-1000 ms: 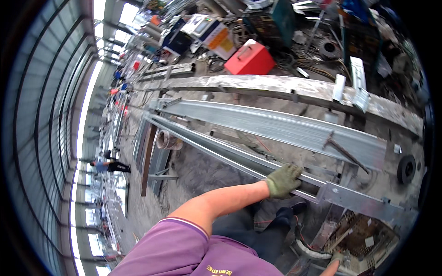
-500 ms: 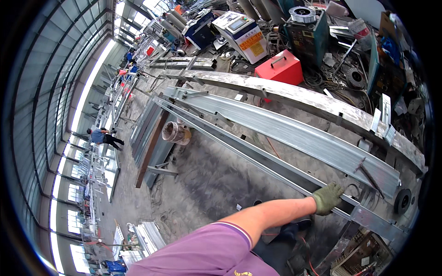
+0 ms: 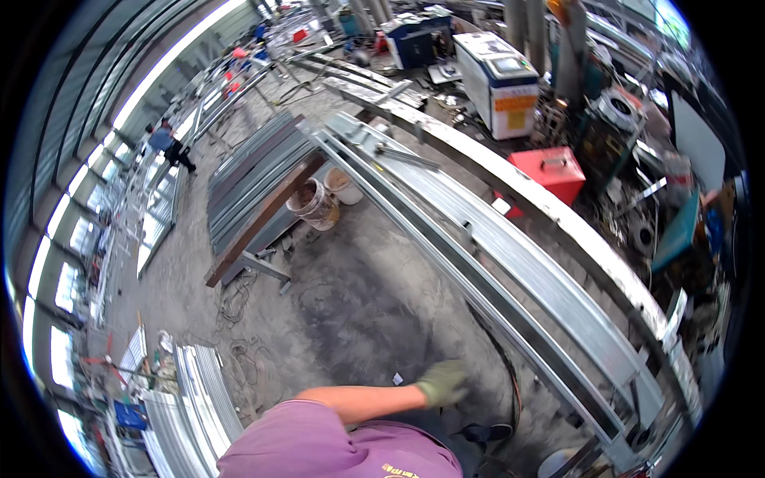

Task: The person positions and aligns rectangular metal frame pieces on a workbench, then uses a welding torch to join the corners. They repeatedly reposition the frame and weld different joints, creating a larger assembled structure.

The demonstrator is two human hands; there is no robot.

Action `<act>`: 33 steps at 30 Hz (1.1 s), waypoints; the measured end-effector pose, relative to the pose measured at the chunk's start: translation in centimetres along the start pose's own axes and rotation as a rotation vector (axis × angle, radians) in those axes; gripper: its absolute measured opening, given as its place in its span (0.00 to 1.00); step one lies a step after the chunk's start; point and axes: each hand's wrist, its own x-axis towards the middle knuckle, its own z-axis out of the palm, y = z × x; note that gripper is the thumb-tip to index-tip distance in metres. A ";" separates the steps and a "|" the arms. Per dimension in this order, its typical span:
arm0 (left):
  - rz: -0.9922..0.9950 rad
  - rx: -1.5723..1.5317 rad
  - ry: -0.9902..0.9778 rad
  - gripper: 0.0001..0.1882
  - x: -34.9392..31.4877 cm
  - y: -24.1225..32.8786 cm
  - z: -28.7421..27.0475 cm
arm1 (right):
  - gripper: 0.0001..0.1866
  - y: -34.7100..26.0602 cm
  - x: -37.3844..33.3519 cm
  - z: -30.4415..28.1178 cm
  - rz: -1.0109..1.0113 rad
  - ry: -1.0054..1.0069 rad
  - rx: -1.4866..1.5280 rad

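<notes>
My left hand point(image 3: 442, 384), in an olive-green work glove, hangs over the grey floor in front of my body. Motion smears its fingers, and no held object shows in it. To its right, apart from it, a long galvanized steel channel point(image 3: 478, 291) runs diagonally from the far middle to the lower right. Along that channel's far side lies a wider ribbed metal length point(image 3: 530, 271). My right hand is out of sight.
Beyond the channel stretch a long pale beam point(image 3: 550, 203), a red box point(image 3: 550, 175) and a white machine cabinet point(image 3: 498, 84). Two buckets point(image 3: 315, 205) stand by a brown bar point(image 3: 263, 223) on stacked sheets. A cable point(image 3: 510, 366) crosses the floor. Another person point(image 3: 166, 145) stands far left.
My left hand has left the channel's near end and moved left and down, over the floor. The view has turned, so the channel lies steeper and the buckets show more fully.
</notes>
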 end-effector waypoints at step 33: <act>-1.257 -0.513 0.141 0.35 -23.9 -22.4 -8.9 | 0.13 -42.6 -14.3 56.0 -0.303 -1.100 0.019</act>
